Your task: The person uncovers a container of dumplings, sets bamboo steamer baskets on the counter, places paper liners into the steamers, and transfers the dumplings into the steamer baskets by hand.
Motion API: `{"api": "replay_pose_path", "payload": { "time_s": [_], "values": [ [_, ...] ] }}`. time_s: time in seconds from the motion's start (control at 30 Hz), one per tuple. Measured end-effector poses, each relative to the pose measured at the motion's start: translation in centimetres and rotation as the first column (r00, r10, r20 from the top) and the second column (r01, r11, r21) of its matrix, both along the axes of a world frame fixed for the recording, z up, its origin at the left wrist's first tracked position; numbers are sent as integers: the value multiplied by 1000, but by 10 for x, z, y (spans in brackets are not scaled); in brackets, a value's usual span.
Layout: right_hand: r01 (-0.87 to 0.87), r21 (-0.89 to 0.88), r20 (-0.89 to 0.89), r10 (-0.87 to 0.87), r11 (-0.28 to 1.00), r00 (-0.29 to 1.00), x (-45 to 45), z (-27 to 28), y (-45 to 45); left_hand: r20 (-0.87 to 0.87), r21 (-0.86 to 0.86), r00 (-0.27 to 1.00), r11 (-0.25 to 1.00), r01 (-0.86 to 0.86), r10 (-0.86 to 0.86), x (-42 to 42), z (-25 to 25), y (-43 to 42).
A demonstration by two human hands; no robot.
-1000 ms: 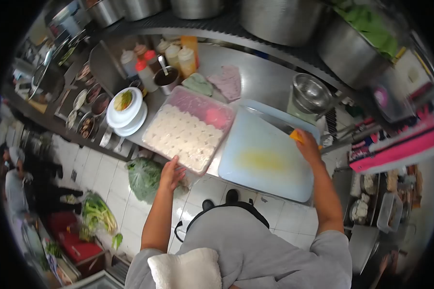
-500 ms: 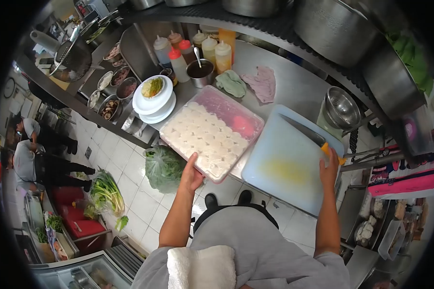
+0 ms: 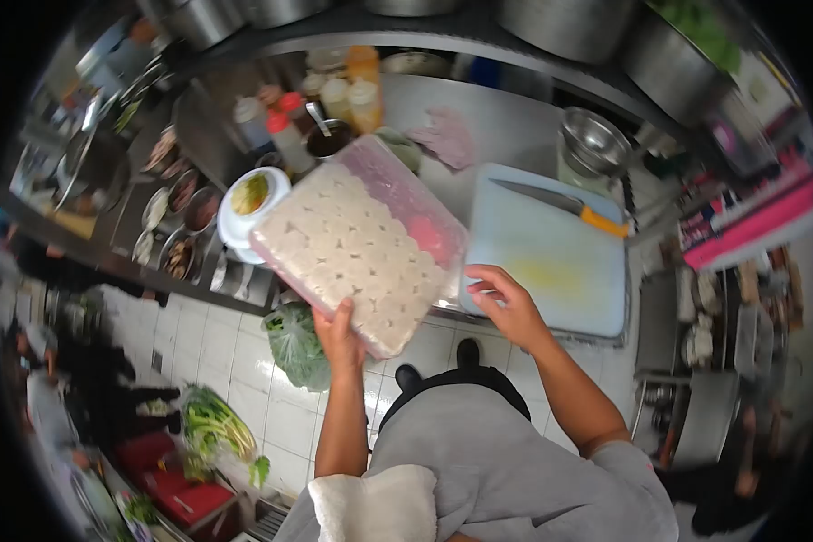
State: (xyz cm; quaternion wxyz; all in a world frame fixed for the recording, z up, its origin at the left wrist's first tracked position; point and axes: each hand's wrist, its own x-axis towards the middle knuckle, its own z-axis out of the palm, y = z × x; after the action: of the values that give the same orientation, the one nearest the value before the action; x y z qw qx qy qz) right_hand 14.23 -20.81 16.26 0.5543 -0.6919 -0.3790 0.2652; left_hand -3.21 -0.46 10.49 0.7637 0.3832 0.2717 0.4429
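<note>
My left hand (image 3: 341, 339) grips the near edge of a clear, pink-tinted plastic container (image 3: 390, 172), thumb on top and fingers underneath. Rows of pale round pieces (image 3: 343, 244) fill most of it, and a bright pink patch shows through at its right side. The container is tilted over the counter's front edge. My right hand (image 3: 510, 307) is empty, its fingers loosely curved and apart, just right of the container and over the near left part of a pale blue cutting board (image 3: 569, 312). On that board lies a knife with a yellow handle (image 3: 603, 222).
Squeeze bottles (image 3: 363, 101) and a sauce pot (image 3: 329, 138) stand behind the container. Left are stacked white plates (image 3: 277, 185) with food on top and several ingredient bowls (image 3: 179, 257). A metal colander (image 3: 594, 140) sits right. Bagged greens (image 3: 296, 348) lie below. People stand at far left.
My right hand has left the knife handle and moved left to beside the container. The container, in my left hand, is raised and tilted more. The view has shifted.
</note>
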Motion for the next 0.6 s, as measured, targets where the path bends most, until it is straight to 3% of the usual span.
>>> {"api": "replay_pose_path", "payload": {
  "time_s": [0.03, 0.07, 0.1, 0.17, 0.23, 0.27, 0.3, 0.33, 0.37, 0.4, 0.43, 0.47, 0.5, 0.53, 0.57, 0.6],
  "values": [
    [49, -15, -1, -49, 999, 999, -3, 10, -3, -53, 54, 998, 998, 18, -15, -4, 6, 1],
    [43, 99, -317, -10, 994, 948, -2, 20, -6, -91, 160, 996, 987, 30, -16, -4, 15, 0],
    [69, 225, -587, 79, 972, 805, -1, 30, -10, -83, 153, 995, 986, 63, -51, -3, 27, -2],
    [147, 310, -568, 59, 939, 821, -3, 60, -22, -338, 525, 939, 817, 240, -58, -2, 49, -7],
    [200, 391, -555, 57, 898, 830, -8, 67, -38, -427, 548, 897, 756, 358, -114, 4, 60, -17],
    [222, 424, -602, 90, 878, 793, -6, 65, -51, -480, 784, 877, 432, 445, -32, 11, 65, -23],
    [241, 456, -643, 130, 857, 755, -4, 65, -62, -490, 872, 869, 35, 489, 72, 18, 68, -31],
    [290, 429, -687, 100, 856, 720, -8, 71, -70, -483, 875, 873, 29, 482, 72, 24, 67, -41],
    [290, 437, -680, 101, 852, 727, -5, 65, -84, -497, 858, 867, -123, 498, 38, 33, 63, -52],
    [297, 363, -719, 63, 883, 692, 3, 51, -104, -518, 822, 855, -271, 500, 7, 42, 56, -64],
    [302, 281, -756, 17, 911, 654, 9, 36, -123, -516, 824, 857, -271, 497, 0, 51, 45, -78],
    [308, 273, -761, 9, 911, 649, 10, 20, -138, -472, 784, 876, -407, 470, 103, 58, 31, -92],
    [354, 49, -718, -214, 934, 662, 12, 4, -151, -407, 718, 892, -534, 446, 198, 65, 20, -104],
    [401, -174, -623, -416, 899, 663, 15, -9, -161, -458, 662, 861, -561, 497, 223, 68, 13, -115],
    [395, -184, -628, -417, 900, 657, 16, -18, -169, -470, 659, 854, -554, 508, 224, 69, 9, -125],
    [382, -251, -446, -457, 889, 770, 21, -25, -173, -488, 656, 839, -532, 536, 243, 74, 4, -133]
  ]
}}
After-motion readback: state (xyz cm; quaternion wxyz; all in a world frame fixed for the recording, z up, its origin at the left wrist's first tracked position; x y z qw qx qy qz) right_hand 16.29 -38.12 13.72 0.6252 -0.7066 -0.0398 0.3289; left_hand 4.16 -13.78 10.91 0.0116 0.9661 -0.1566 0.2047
